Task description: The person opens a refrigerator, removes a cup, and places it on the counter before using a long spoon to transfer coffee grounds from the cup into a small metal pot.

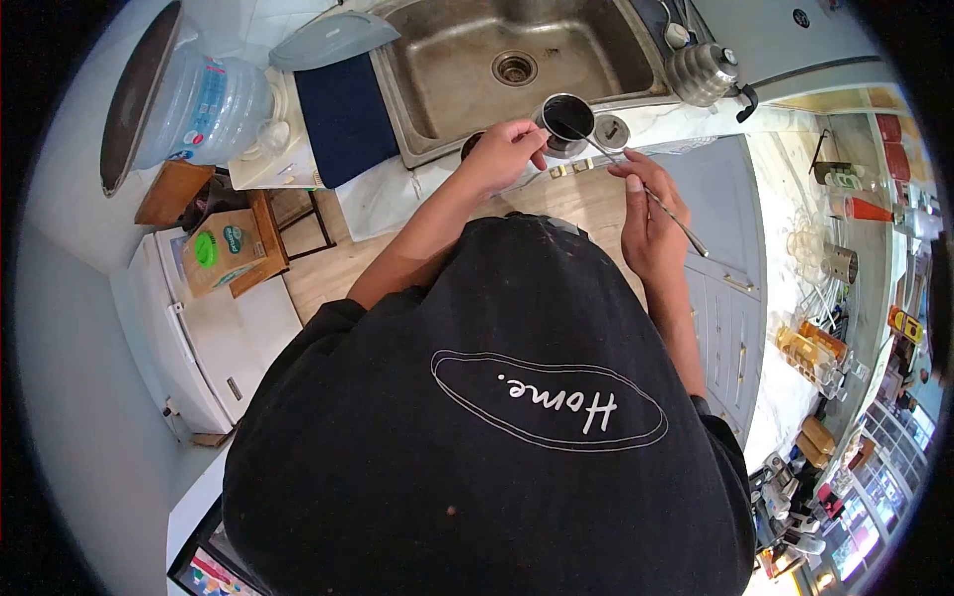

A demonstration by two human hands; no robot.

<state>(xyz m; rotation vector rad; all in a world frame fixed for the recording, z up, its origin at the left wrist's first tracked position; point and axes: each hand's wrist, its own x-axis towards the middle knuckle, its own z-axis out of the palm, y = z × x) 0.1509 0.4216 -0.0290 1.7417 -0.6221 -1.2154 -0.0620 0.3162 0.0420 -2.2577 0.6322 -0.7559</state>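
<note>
1. The cup (567,150) (metal, with dark contents) sits on the desk (373,207), on the strip between the sink's near edge and the desk's front edge; its open top faces up.
2. The thin metal utensil (681,226) slants across the cup's rim; one end is inside the cup, the other sticks out past the right hand, toward the person.
3. The right hand (653,214) has thumb and fingers clamped on the utensil; the left hand (505,154) is at the cup's left side, fingertips drawn near its rim (whether they grip the cup, I cannot tell).
4. A small round container (612,132) stands just right of the cup; a dark round item (471,146) lies to the left, partly hidden by the left hand.
5. The sink (452,84) lies beyond the cup; a metal kettle (699,74) stands by its right edge, and a dark blue cloth (343,117) is spread along its left edge.
6. A grey plastic piece (331,41) lies at the cloth's far end; a large clear bottle (224,109) is left of the cloth (on its side, as seen here).
</note>
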